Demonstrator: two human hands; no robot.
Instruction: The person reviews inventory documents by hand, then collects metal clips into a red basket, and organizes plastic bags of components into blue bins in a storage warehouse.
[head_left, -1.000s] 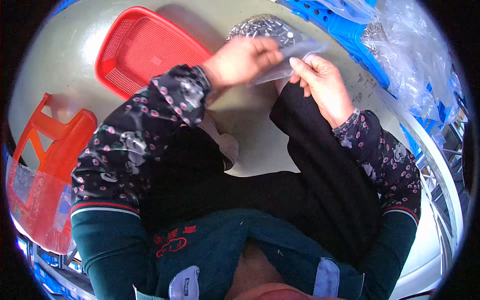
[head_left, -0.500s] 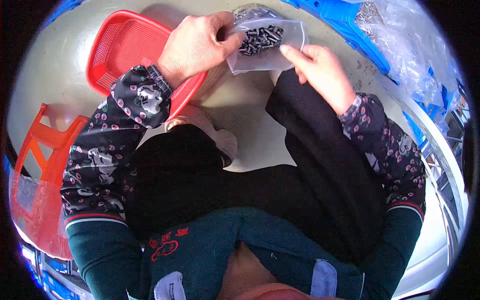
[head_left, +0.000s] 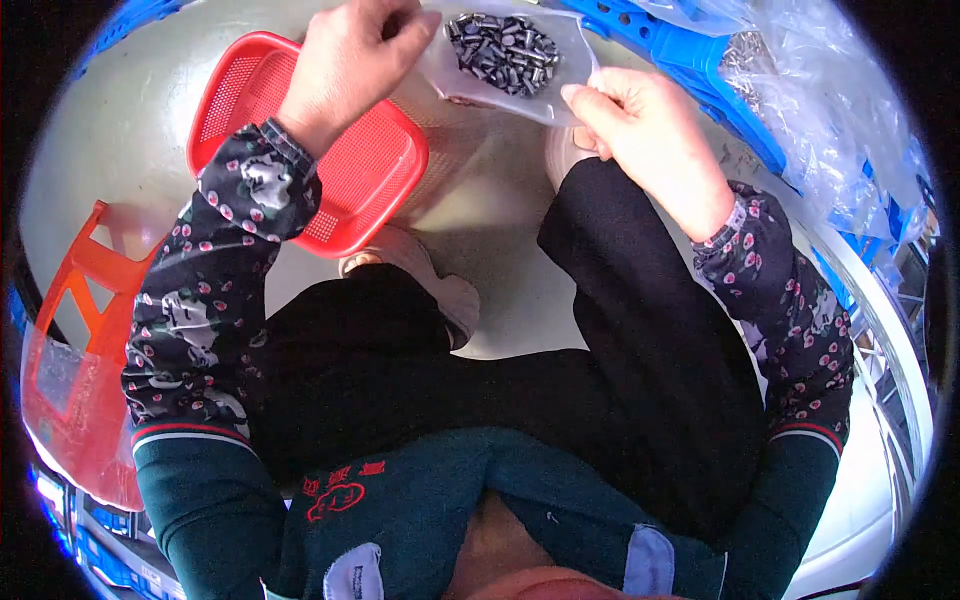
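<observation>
Clear plastic bag (head_left: 505, 60) of small dark metal cylinders (head_left: 505, 48), held up between both hands over the pale floor (head_left: 500, 210). Left hand (head_left: 350, 60) closed on the bag's left edge, fingers curled in; right hand (head_left: 645, 135) pinches the bag's lower right corner between thumb and fingers. The bag is see-through, lying fairly flat, with the pieces piled loosely in its middle.

I see the floor as smooth, light grey-green, no table under the work. Just below the left hand a red mesh basket (head_left: 350, 180) sits on the floor; I cannot tell that anything is in it. An orange plastic stool (head_left: 80, 290) stands by the floor's left edge. Along the right side, a blue crate (head_left: 690, 55) and crumpled clear plastic bags (head_left: 830, 120), some with metal pieces inside. Person sits with black trousers (head_left: 640, 350), floral sleeves.
</observation>
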